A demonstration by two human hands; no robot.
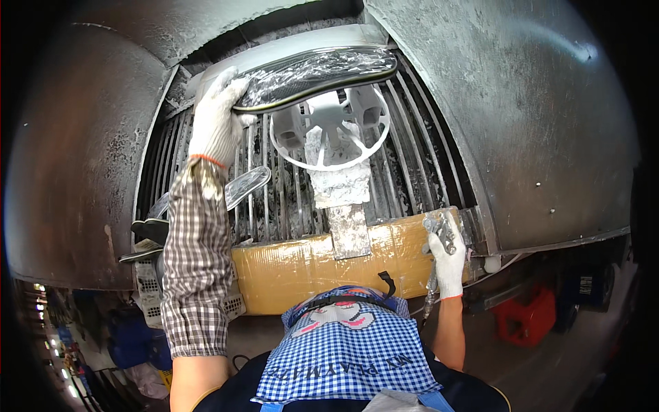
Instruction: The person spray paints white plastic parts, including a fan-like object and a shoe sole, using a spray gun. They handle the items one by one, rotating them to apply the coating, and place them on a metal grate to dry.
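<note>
My left hand, in a white knit glove and a checked sleeve, grips the left end of a long black shoe sole. The sole has a thin yellow-green line along its edge and shiny whitish streaks on its face. It is held level above a white, coated round stand with spokes and blocky supports; whether the two touch is hidden. At the right, my other gloved hand, the right one, is closed round a grey, smeared spray gun over the end of the tape-covered cardboard. A hose runs down from the gun.
Metal slats lie under the stand, between dusty metal walls. Brown taped cardboard covers the front edge. A clear sole-shaped piece is beside my left sleeve. Dark soles rest on a white crate. A red container stands right.
</note>
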